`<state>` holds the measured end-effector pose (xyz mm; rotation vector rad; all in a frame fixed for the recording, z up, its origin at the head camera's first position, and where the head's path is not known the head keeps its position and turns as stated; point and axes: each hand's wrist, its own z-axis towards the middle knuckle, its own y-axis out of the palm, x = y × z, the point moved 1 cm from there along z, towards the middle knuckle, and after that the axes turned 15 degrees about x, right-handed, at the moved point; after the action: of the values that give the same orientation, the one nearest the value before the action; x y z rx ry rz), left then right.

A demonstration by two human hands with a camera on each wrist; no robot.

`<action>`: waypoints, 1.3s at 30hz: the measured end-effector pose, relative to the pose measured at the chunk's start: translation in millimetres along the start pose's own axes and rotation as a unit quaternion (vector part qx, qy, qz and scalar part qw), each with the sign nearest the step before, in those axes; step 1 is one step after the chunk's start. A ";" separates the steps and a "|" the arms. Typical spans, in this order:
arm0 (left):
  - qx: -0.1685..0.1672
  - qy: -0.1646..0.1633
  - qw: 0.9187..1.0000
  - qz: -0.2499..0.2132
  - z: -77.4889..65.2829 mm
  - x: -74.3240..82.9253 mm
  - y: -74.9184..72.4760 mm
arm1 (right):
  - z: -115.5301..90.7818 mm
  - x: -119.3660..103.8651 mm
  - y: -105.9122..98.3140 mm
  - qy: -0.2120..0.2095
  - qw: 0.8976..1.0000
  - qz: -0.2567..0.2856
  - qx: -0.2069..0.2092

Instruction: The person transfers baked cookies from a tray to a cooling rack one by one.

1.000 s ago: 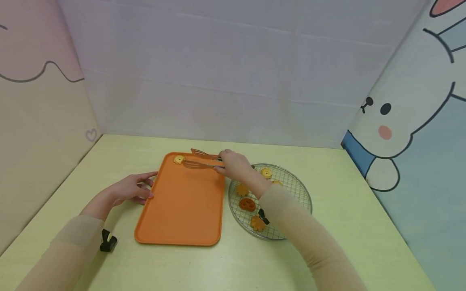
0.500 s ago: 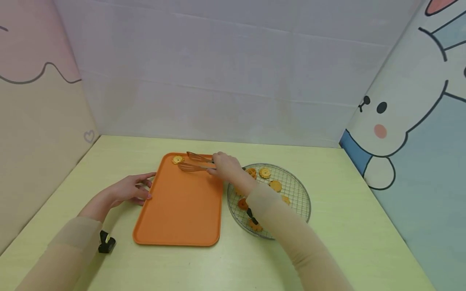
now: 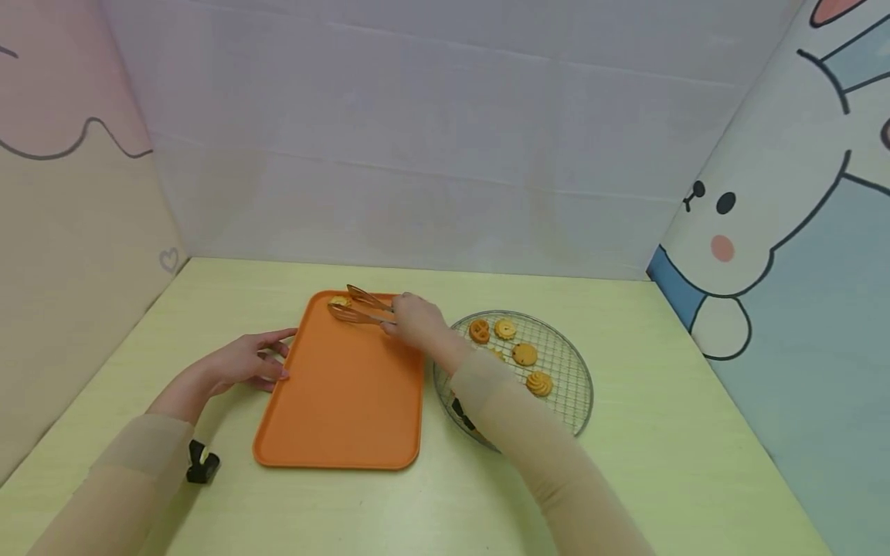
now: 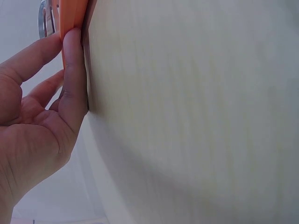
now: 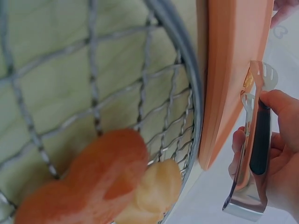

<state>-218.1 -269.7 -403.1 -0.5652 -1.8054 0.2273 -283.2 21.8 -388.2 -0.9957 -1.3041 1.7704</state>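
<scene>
In the head view my right hand point(image 3: 417, 320) grips a pair of metal tongs point(image 3: 368, 318) with dark handle grips. The tongs' slotted tips are spread over the far left corner of the orange tray point(image 3: 348, 394), around a small yellow cookie point(image 3: 339, 301) that they partly hide. The right wrist view shows the fingers and thumb wrapped about the tongs point(image 5: 259, 140). My left hand point(image 3: 246, 361) touches the tray's left edge with its fingertips. In the left wrist view, the fingers point(image 4: 72, 65) lie against the outer side of the rim.
Right of the tray stands a round wire rack point(image 3: 580, 371) bearing several cookies, among them a pretzel-shaped one point(image 3: 480, 330) and a swirled one point(image 3: 539, 383). My right forearm crosses above the rack and hides part of it. A white wall point(image 3: 417, 154) closes the table's back.
My right hand has moved left with the tongs, whose tips have come from the cookie's right side to around it. The left hand stays at the tray's edge.
</scene>
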 end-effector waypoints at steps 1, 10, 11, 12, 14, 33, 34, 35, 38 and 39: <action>0.000 0.000 1.000 -0.001 0.1 0.0 -0.1 | 0.6 -1.1 0.5 0.001 1.000 0.001 0.000; -0.005 0.001 1.000 -0.004 -0.4 0.5 0.0 | 5.7 -10.5 7.8 0.013 1.000 0.003 -0.004; -0.004 0.001 1.000 -0.004 -0.4 0.4 -0.1 | 5.8 -11.3 9.0 0.013 1.000 0.003 0.000; -0.004 0.001 1.000 -0.005 -0.3 0.4 -0.1 | 6.0 -12.2 10.2 0.013 1.000 0.002 0.003; -0.003 0.001 1.000 -0.005 0.1 0.3 -0.2 | 6.4 -13.8 12.4 0.012 1.000 -0.001 0.009; -0.003 0.003 1.000 -0.004 3.4 -3.0 0.5 | 6.8 -20.2 11.8 0.012 1.000 0.010 0.012; -0.003 0.002 1.000 -0.004 3.5 -3.1 0.6 | 6.9 -20.0 11.6 0.012 1.000 0.013 0.012; -0.003 0.002 1.000 -0.004 3.7 -3.3 0.7 | 6.8 -19.8 11.6 0.012 1.000 0.015 0.012; -0.004 0.001 1.000 -0.006 4.4 -4.5 1.0 | 7.3 -18.8 11.9 0.015 1.000 0.020 0.014; -0.004 0.001 1.000 -0.007 4.7 -5.0 1.1 | 7.3 -18.4 12.0 0.015 1.000 0.022 0.013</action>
<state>-221.2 -270.6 -409.3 -0.5581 -1.8079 0.2099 -282.6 -0.2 -395.3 -1.0401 -1.2457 1.7933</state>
